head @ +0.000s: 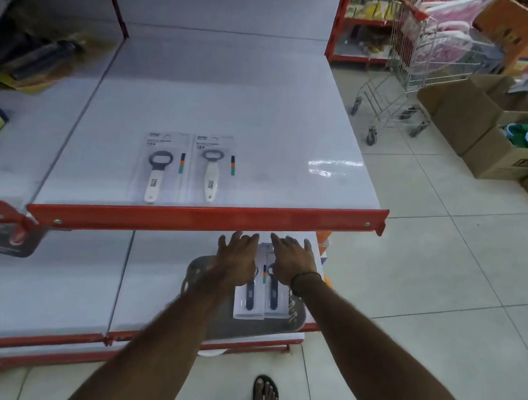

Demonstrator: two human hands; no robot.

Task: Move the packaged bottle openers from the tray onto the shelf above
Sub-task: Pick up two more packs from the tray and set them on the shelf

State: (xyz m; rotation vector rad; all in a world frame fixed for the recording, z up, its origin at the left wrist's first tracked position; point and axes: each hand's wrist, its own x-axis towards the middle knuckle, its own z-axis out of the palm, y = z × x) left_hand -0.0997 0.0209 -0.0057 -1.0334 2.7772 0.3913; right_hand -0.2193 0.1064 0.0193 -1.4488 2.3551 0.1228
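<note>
Both hands, left [237, 258] and right [291, 263], lie open, fingers spread, over dark openers [261, 296] on the tray [294, 318]; two white openers [183, 170] lie on the shelf [264, 133].

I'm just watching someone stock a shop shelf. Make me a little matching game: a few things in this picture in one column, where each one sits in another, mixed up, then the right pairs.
Things:
1. White-handled openers
2. Dark-handled openers
3. Grey tray
4. Shopping trolley

Places:
A. On the lower shelf, under the packs
B. On the tiled floor at the right
C. Flat on the upper shelf, side by side
D. In the tray, under the left hand and right hand

Pairs: 1-C, 2-D, 3-A, 4-B
</note>
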